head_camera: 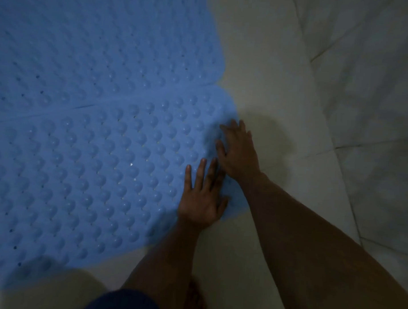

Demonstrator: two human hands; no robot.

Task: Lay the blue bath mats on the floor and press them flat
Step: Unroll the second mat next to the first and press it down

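a: where are the mats right now?

b: both on the pale tiled floor [282,71]. the near blue mat [93,178] lies in front of me, bumpy side up with small holes through it, and the far blue mat [98,46] sits just beyond it. their long edges meet along a seam that runs across the left half of the view; i can't tell whether one overlaps the other.

a: and your hands?

b: both are flat, gripping nothing. my left hand [201,200] is palm down on the near mat close to its right edge, fingers straight and a little spread. my right hand [239,153] is just beyond it, also palm down, fingers stretched over the rounded right corner of the same mat. the two hands are touching or nearly so; the dim light makes it hard to say.

a: anything else in view?

b: my bare foot [194,297] on the tile at the bottom, beside a dark blue bit of my clothing [124,301].
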